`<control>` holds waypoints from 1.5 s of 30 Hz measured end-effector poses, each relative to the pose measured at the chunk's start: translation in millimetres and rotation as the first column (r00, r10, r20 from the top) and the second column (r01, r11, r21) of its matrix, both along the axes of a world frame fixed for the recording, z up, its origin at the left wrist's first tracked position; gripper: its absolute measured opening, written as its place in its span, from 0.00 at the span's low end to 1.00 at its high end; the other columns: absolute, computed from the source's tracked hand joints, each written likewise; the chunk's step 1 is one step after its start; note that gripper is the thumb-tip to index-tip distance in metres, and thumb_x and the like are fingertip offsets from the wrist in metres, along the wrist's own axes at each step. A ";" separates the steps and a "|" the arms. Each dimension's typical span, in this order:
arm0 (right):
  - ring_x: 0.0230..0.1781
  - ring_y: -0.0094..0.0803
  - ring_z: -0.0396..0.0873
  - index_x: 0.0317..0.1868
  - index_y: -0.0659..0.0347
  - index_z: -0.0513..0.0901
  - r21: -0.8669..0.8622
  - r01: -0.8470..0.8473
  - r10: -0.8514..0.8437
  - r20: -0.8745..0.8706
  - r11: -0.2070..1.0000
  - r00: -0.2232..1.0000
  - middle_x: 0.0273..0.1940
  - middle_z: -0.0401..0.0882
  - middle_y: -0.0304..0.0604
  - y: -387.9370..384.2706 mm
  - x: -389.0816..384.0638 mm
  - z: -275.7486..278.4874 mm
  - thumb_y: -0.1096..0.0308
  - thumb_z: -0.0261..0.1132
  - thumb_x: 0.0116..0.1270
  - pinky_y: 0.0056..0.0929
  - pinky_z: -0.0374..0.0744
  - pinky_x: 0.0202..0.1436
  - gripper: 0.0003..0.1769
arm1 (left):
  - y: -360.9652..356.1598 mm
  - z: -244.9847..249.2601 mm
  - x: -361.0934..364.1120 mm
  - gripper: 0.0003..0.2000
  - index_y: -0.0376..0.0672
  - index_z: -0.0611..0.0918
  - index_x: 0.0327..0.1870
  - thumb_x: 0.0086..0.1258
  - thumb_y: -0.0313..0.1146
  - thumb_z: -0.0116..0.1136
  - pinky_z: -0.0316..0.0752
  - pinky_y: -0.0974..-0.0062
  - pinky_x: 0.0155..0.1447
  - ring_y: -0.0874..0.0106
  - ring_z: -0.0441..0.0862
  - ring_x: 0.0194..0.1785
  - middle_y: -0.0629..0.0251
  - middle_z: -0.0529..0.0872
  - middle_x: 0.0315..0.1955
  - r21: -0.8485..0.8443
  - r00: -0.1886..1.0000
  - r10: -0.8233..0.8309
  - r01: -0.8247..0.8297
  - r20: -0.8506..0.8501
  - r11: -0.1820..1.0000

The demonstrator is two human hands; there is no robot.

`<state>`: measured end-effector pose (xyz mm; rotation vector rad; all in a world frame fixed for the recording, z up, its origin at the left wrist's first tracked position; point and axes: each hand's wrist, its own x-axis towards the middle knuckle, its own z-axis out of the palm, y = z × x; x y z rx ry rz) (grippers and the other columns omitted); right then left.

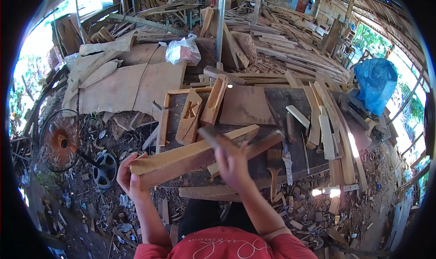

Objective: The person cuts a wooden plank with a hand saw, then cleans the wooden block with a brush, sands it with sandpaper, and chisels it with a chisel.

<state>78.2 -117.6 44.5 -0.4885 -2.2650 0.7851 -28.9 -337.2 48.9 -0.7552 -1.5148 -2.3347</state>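
Note:
A long squared wooden block lies slantwise before me, its pale top face turned up. My left hand grips the block's left end, thumb on the near side and fingers behind. Over the block's right part, my right hand is closed on a short dark bar, which crosses above the block's top face. Whether the bar touches the block is hard to tell. Beneath the block's right end, a darker wooden piece rests at a slant on the workbench.
Behind the block stand a carved wooden piece and a narrow wooden box. A brush and long strips lie to the right. A black wheel is at the left; wood scraps cover the ground.

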 end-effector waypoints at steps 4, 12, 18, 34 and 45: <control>0.53 0.42 0.75 0.51 0.61 0.77 0.061 -0.259 0.264 -0.110 0.964 0.958 0.48 0.78 0.49 20.6 4.7 -10.2 0.67 0.52 0.66 0.61 0.49 0.65 0.15 | -3.9 -3.2 0.6 0.31 0.28 0.75 0.47 0.54 0.50 0.62 0.74 0.69 0.52 0.62 0.81 0.45 0.50 0.82 0.38 -0.032 1.000 -0.007 0.006 -0.025 0.999; 0.57 0.40 0.71 0.56 0.59 0.74 0.173 0.363 -0.384 0.106 0.916 0.917 0.54 0.74 0.46 104.1 2.1 -59.4 0.57 0.43 0.71 0.63 0.53 0.63 0.22 | -9.4 -15.3 0.7 0.29 0.29 0.75 0.49 0.59 0.51 0.56 0.71 0.67 0.54 0.61 0.80 0.47 0.49 0.81 0.41 -0.071 0.996 -0.036 0.031 -0.075 0.997; 0.60 0.41 0.68 0.59 0.60 0.70 0.151 0.346 -0.366 0.134 0.926 0.921 0.58 0.71 0.47 102.4 1.3 -59.5 0.56 0.42 0.71 0.59 0.53 0.64 0.23 | -11.1 -19.9 -0.7 0.24 0.30 0.76 0.47 0.61 0.46 0.56 0.71 0.70 0.54 0.63 0.80 0.46 0.50 0.82 0.39 -0.038 0.997 0.018 -0.015 0.078 0.999; 0.62 0.35 0.66 0.61 0.57 0.68 0.196 0.349 -0.387 0.215 0.916 0.897 0.60 0.70 0.40 102.7 -1.6 -63.0 0.54 0.38 0.72 0.54 0.52 0.66 0.25 | 7.8 -8.9 5.7 0.16 0.35 0.75 0.47 0.66 0.38 0.51 0.66 0.60 0.62 0.58 0.76 0.54 0.49 0.77 0.50 0.225 0.991 -0.095 0.071 0.098 0.972; 0.62 0.42 0.65 0.62 0.60 0.67 0.161 0.352 -0.380 0.202 0.922 0.903 0.60 0.69 0.48 101.8 -2.0 -59.2 0.55 0.36 0.73 0.48 0.53 0.66 0.26 | 5.6 -4.1 10.0 0.12 0.38 0.75 0.46 0.69 0.36 0.48 0.66 0.59 0.62 0.59 0.75 0.54 0.52 0.78 0.49 0.226 0.982 -0.188 0.176 0.034 0.958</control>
